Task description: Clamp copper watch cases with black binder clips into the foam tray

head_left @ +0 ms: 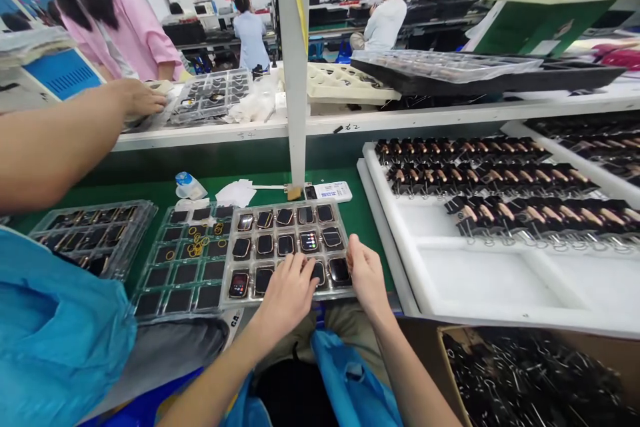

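Note:
A clear plastic tray (227,260) of watch units in rows lies on the green bench in front of me. My left hand (289,288) is over its front row, fingers apart and pointing down, touching a watch (319,272) near the fingertips. My right hand (367,273) is at the tray's right edge, fingers curled beside a dark watch (339,270); what they hold, if anything, is hidden. Two watches show lit screens, one in the middle row (309,241) and one at front left (239,284).
Left of the tray is a compartment tray (175,273) with yellow rings (197,243). Another watch tray (90,233) lies farther left. White racks (425,240) of clipped pieces stand right, above a box of black clips (530,373). A co-worker's arm (65,140) reaches across at left.

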The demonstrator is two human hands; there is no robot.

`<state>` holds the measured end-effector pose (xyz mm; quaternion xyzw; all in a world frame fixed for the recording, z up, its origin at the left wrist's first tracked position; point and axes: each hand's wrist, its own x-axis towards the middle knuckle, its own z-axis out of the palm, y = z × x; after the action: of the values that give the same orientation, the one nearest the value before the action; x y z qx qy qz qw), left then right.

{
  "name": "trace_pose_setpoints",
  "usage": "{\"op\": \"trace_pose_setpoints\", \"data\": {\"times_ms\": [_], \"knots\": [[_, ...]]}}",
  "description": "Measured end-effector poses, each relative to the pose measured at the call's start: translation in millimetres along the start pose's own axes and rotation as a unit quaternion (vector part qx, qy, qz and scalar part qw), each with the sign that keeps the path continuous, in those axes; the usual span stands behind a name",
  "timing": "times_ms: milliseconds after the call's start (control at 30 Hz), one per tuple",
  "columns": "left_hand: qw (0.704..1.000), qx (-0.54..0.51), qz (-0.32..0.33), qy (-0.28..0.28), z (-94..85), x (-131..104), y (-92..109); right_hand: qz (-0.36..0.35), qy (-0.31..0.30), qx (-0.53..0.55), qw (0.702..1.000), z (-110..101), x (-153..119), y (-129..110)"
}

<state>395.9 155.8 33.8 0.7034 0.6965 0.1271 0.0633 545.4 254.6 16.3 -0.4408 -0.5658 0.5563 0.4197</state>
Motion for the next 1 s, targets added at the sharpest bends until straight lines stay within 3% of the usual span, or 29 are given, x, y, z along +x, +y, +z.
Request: {"op": "trace_pose_setpoints", "data": {"times_ms": [133, 267, 367, 467, 533, 633, 700, 833, 900, 1000], "knots": [[0.997, -0.068, -0.035, 0.005, 2.4, 1, 2, -0.050, -0.051, -0.119, 0.990, 5, -8, 1], [0.978, -0.191, -0.054, 0.065, 5.7, 1, -2, -0.085, -0.061, -0.216, 0.971, 9, -10, 4], [0.938, -0.299, -0.107, 0.140, 4.9, 1, 5, -0.097, -0.105, -0.228, 0.963, 11, -13, 0], [0.891, -0.389, -0.152, 0.180, 1.6, 4, 19, -0.110, -0.147, -0.167, 0.969, 17, -16, -8], [0.867, -0.429, -0.169, 0.190, -0.2, 6, 28, -0.106, -0.110, -0.122, 0.981, 22, -16, -10], [0.849, -0.451, -0.185, 0.201, -0.7, 5, 32, -0.054, 0.000, -0.041, 0.998, 23, -10, -8], [0.862, -0.426, -0.183, 0.203, 1.3, 1, 27, 0.004, 0.033, 0.065, 0.997, 18, -2, -8], [0.933, -0.293, -0.139, 0.155, 11.4, -6, 12, 0.090, -0.042, 0.310, 0.946, 1, 12, -19], [0.963, -0.214, -0.102, 0.127, 16.9, -10, 7, 0.112, -0.086, 0.363, 0.921, -1, 12, -26], [0.984, -0.111, -0.065, 0.124, 20.0, -18, -2, 0.147, -0.120, 0.358, 0.914, 8, 7, -29]]}}
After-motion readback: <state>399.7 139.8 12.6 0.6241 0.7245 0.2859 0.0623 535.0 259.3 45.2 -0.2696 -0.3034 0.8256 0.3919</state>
